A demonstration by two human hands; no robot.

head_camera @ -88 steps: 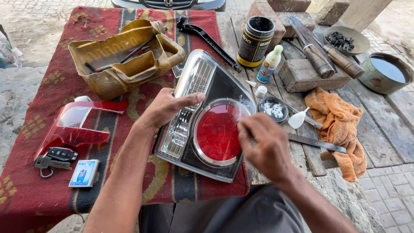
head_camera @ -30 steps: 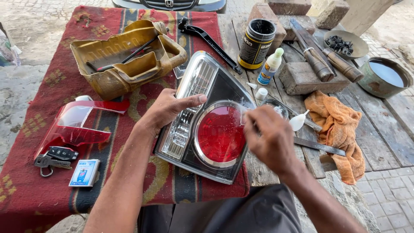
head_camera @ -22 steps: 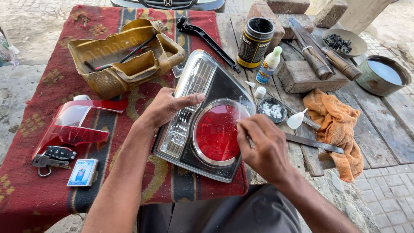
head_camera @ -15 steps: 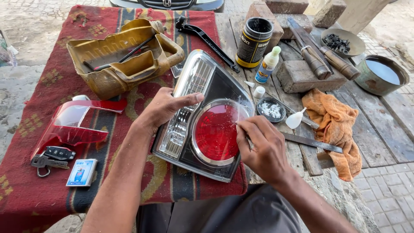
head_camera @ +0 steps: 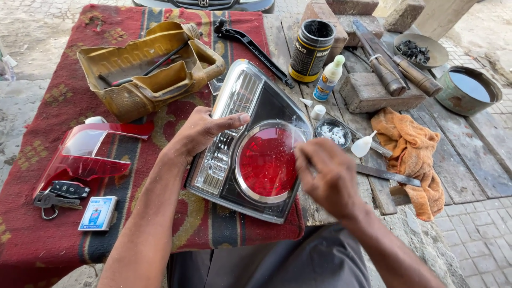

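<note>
Steadying a car tail light point(head_camera: 250, 154) on the worktop point(head_camera: 458, 160), our left hand point(head_camera: 200, 130) lies open-fingered on it; our right hand point(head_camera: 330, 176) pinches a thin tool at its red lens point(head_camera: 264, 162).

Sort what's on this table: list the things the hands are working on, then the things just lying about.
In hand:
- tail light, steadied by the left hand
- its red round lens, worked at the rim by the right hand

Lying about:
- loose red lens cover
- car keys
- cut-open yellow jug
- orange rag
- black can
- small white bottle
</note>
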